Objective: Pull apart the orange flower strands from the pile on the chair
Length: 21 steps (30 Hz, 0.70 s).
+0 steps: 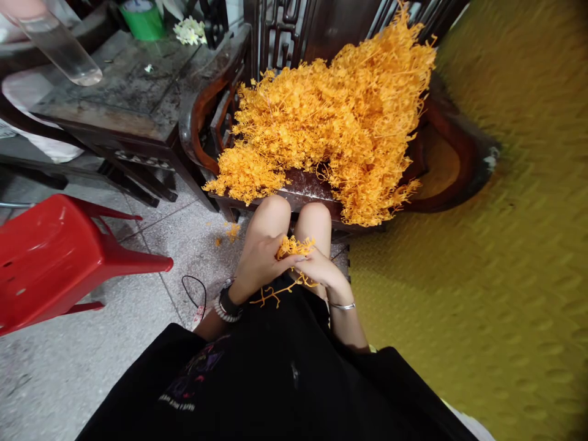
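My left hand point(263, 262) and my right hand point(321, 268) meet over my lap, between my knees. A small clump of orange blossoms point(294, 246) sits between them, with the fingers of both hands curled about it. From under the hands a thin, branched orange flower stem point(275, 294) trails down over the black shirt; its upper end is hidden near the fingers. Just beyond my knees, a large heap of orange flower sprays point(331, 116) covers most of the seat of a dark wooden armchair point(206, 116).
To the left stands a red plastic stool point(73, 257) on speckled floor tiles. Behind it, a dark wooden table point(133, 92) bears a green tape roll point(144, 23) and white flowers point(190, 30). A clear cylinder point(64, 49) shows at upper left. Fallen orange petals point(232, 231) lie near the chair; a yellow textured mat point(482, 294) is at right.
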Motion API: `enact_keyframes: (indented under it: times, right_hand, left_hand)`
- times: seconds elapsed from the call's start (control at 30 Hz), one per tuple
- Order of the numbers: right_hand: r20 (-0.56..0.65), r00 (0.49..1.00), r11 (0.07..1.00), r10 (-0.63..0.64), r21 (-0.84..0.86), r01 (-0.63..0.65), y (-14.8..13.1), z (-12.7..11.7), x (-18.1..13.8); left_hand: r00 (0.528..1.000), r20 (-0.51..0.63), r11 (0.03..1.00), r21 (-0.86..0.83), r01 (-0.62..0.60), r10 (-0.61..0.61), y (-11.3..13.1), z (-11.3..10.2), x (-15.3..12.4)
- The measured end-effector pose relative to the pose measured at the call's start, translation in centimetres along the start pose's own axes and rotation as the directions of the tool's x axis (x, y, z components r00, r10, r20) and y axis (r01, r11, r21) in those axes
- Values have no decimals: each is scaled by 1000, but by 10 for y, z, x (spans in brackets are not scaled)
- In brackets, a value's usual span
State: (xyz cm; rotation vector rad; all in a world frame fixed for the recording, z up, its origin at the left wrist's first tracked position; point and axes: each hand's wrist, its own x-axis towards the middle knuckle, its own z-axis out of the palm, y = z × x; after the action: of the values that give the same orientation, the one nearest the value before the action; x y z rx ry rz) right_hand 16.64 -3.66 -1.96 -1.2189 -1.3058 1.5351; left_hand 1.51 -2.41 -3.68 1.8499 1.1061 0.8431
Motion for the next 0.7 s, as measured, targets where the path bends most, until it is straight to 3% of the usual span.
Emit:
enact_keyframes:
  times: [0.13, 0.23, 0.3, 0.4, 0.5, 0.7]
  right_hand:
    - [53, 999, 999, 2, -46, 1, -1, -2, -1]
    - [183, 982, 993, 37, -121, -14, 2, -5, -4]
    - [202, 979, 987, 9, -162, 25, 2, -7, -6]
    - [45, 992, 985, -115, -124, 120, 1, -4, -9]
    - [-102, 973, 977, -206, -77, 199, -1, 6, -10]
    - [-248, 964, 980, -90, 149, 130, -2, 34, -11]
  left_hand:
    - [998, -55, 999, -50, 22, -24, -1, 5, 2]
    - [996, -66, 977, -209, 36, -51, -2, 3, 2]
    - [995, -53, 940, -334, 66, -89, -4, 0, 1]
    - [990, -43, 877, -470, 100, -136, -7, -2, -2]
    - [987, -57, 849, -518, 102, -153, -7, -1, -2]
    - [980, -90, 804, -587, 90, -176, -2, -1, -2]
